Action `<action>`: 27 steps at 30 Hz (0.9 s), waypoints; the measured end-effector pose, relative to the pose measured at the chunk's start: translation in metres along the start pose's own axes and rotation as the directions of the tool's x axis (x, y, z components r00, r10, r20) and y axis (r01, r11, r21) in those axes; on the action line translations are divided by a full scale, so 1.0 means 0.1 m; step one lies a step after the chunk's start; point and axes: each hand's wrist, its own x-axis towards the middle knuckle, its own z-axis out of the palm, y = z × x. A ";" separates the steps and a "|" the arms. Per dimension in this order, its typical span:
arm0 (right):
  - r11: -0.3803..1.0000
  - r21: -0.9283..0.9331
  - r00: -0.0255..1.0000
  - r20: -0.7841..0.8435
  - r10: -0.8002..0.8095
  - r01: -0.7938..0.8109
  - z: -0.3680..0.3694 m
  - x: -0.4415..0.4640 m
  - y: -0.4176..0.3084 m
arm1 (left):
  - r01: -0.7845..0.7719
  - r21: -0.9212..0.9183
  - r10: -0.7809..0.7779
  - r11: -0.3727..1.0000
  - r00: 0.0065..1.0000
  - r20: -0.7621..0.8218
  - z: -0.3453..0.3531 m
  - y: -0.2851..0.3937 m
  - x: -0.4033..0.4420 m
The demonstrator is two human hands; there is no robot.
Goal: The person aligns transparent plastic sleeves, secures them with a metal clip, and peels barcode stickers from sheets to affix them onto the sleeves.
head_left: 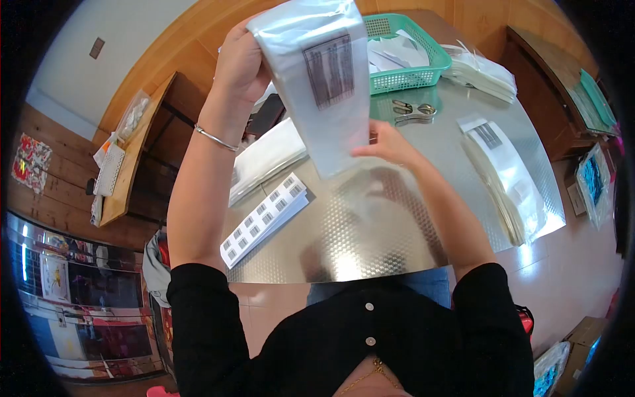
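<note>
A clear plastic bag, or a thin stack of them, hangs above the table with a dark printed block on its front. My left hand is closed around its upper left edge. Lower down, my right hand pinches the right edge, its thumb in front and the other fingers partly hidden. Below my left forearm lies a folded sheet of barcode labels. Another pile of plastic bags rests just behind that sheet, partly covered by the raised bag.
A green basket of white paper pieces stands at the back of the shiny metal table. Scissors lie before it. Bundled bags are at the back right and right edge. A wooden shelf stands left.
</note>
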 end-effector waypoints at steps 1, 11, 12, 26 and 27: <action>0.974 -0.214 0.997 0.007 -0.074 0.074 -0.15 0.00 0.04 | 0.004 -0.019 -0.004 1.000 1.000 0.021 0.00 0.00 -0.01; 0.471 -0.878 0.983 0.003 0.184 -0.086 -1.04 0.50 0.68 | 0.061 -0.194 -0.031 0.979 0.987 0.156 -0.09 -0.05 0.00; 0.478 -0.871 0.974 -0.001 0.226 -0.112 -1.01 0.53 0.72 | 0.065 -0.191 -0.038 0.979 0.989 0.142 -0.06 -0.04 -0.03; 0.493 -0.852 0.890 0.351 0.293 0.174 -0.56 0.26 0.33 | 0.081 -0.251 -0.026 0.965 0.976 0.216 -0.04 -0.04 -0.17; 0.493 -0.848 0.878 0.376 0.296 0.197 -0.59 0.22 0.33 | 0.078 -0.254 -0.018 0.964 0.973 0.229 -0.03 -0.05 -0.18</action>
